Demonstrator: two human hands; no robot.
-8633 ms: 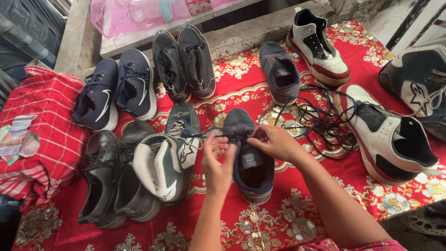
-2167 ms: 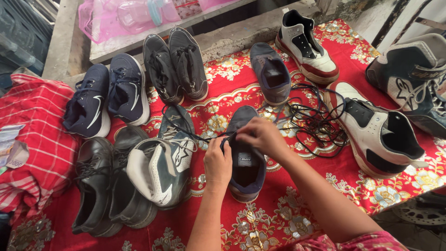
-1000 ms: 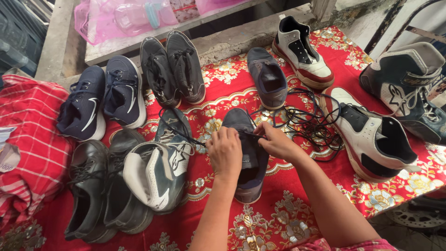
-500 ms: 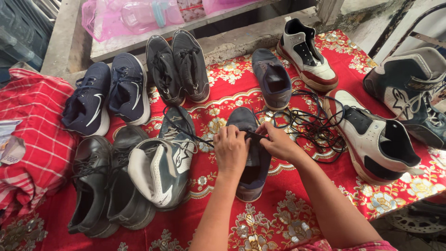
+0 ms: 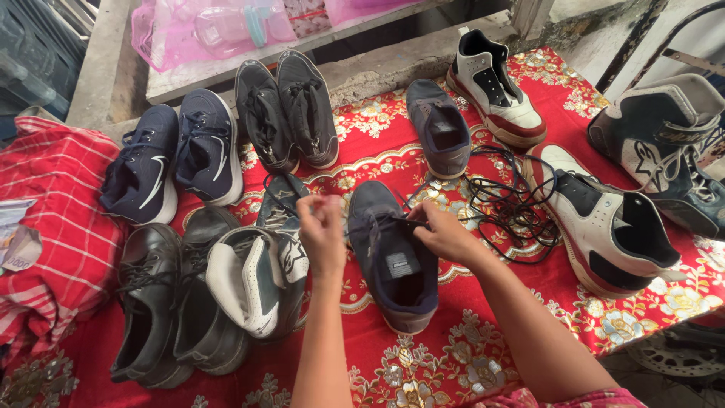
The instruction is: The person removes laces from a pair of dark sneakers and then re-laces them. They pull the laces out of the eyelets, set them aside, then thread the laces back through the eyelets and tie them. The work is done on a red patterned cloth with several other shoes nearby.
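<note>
A dark blue sneaker (image 5: 395,261) lies on the red patterned cloth (image 5: 461,332) in front of me, toe pointing away. My left hand (image 5: 320,230) is raised to the left of it and pinches a dark shoelace (image 5: 273,198) that runs off to the upper left. My right hand (image 5: 445,234) rests at the sneaker's right edge and grips the other lace end across the tongue. A grey and white high-top (image 5: 257,283) lies just left of my left hand.
Two navy sneakers (image 5: 174,162), a black pair (image 5: 287,113), a lone blue shoe (image 5: 442,128) and white-and-red shoes (image 5: 495,87) ring the cloth. Loose black laces (image 5: 506,196) lie by a white and black shoe (image 5: 604,223). Black leather shoes (image 5: 162,302) and red checked fabric (image 5: 53,227) sit left.
My left hand has lifted and pulled away to the left, drawing the lace out. My right hand stays at the sneaker's side. The camera view shifted slightly.
</note>
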